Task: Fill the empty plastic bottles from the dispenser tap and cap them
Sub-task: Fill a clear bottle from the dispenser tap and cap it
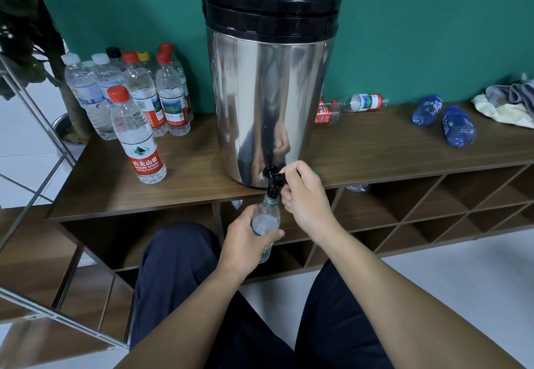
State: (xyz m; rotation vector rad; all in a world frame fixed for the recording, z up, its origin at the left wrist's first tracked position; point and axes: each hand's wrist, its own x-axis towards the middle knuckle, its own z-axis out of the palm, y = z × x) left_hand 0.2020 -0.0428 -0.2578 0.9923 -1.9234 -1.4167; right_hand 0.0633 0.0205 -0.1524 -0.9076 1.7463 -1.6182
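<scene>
Left hand [245, 238] grips the bottle [267, 221] under the tap [273, 179]. Right hand [306, 195] pinches the tap's lever, just past the shelf [390, 149] edge

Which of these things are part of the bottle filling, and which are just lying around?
In use: left hand holding bottle; right hand on tap; dispenser; capped bottles; empties.
Lying about: cloths, plant.
</scene>
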